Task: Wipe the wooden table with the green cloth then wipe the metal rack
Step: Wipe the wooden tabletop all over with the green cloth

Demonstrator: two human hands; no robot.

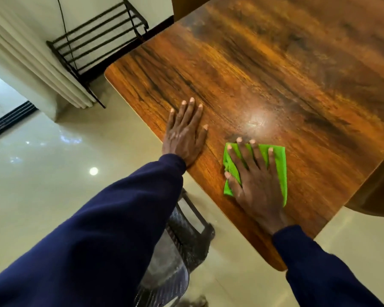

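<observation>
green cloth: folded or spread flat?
Folded. The green cloth shows a thick doubled edge bunched at its left side, pressed flat under the right hand on the wooden table.

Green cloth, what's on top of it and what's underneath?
The right hand lies flat on the green cloth, fingers spread. Under it is the wooden table; that covered patch of wood cannot be seen.

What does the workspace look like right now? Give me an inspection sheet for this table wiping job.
Surface: wooden table, glossy, with one glare spot.
Job's things: green cloth lies flat near the table's front edge; metal rack by the wall, untouched.
Clutter: nothing seen.
Hands: left hand flat on the table; right hand presses the cloth, fingers spread.
Cables: one dark cable hangs down the wall across the rack.
Surroundings: curtain, shiny floor, dark chair beside the table.
</observation>
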